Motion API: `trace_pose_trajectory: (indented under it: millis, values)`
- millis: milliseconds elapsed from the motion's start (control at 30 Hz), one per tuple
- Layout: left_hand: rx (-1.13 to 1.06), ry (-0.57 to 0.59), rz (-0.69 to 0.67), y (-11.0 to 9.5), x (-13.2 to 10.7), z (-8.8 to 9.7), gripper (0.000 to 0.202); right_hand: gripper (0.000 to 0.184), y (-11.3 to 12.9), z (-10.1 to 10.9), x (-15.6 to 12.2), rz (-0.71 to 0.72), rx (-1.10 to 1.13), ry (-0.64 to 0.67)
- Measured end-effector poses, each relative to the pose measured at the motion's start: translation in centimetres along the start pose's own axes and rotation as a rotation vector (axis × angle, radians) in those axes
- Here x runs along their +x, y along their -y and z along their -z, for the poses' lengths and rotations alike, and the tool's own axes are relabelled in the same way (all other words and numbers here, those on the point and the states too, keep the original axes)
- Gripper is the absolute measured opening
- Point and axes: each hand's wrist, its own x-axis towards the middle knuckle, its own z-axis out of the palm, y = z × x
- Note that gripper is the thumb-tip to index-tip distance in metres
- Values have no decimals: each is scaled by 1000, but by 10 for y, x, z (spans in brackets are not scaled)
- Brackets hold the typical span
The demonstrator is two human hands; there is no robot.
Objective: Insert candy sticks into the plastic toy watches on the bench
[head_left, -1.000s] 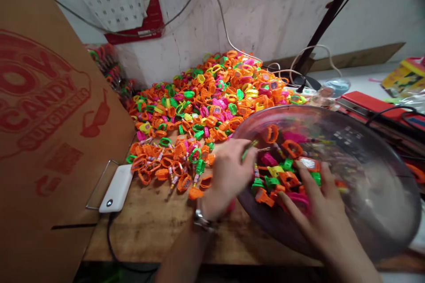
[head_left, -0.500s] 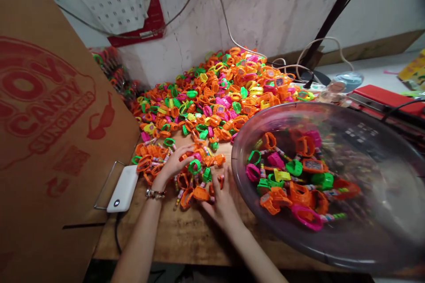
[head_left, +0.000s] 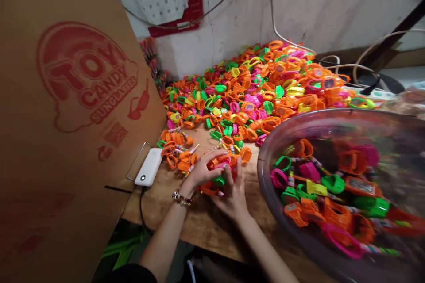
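Both hands are cupped round a cluster of plastic toy watches (head_left: 219,180), orange, pink and green, at the middle of the wooden table (head_left: 206,223). My left hand (head_left: 204,170), with a beaded bracelet at the wrist, curls its fingers over the cluster from the left. From the right and near side, my right hand (head_left: 234,199) presses against it, fingers bent inward. My fingers hide part of the cluster. To the left of my hands lie loose orange watches (head_left: 184,159) with candy-bead sticks among them.
A large heap of toy watches (head_left: 252,93) lies against the wall. A dark translucent basin (head_left: 265,185) holding more watches stands at the right. On the left are a white power bank (head_left: 149,167) with a cable and a tall cardboard box (head_left: 86,177).
My hands have drawn closer together, gathering a cluster of watches between them, away from the loose ones at left. The camera view has shifted left.
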Motion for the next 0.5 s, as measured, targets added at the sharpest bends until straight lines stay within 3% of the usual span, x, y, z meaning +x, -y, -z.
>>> trace_pose_trajectory:
  millis: [167,267,500]
  values:
    - [40,-73,47,-1,-16,2,48,114,-5,9,-2,-138,141,42]
    - [108,-102,111,1,-19,4,49,113,-3,4,-1,-130,158,93]
    - [3,30,94,-9,-4,11,47,102,3,-27,-2,-126,226,-70]
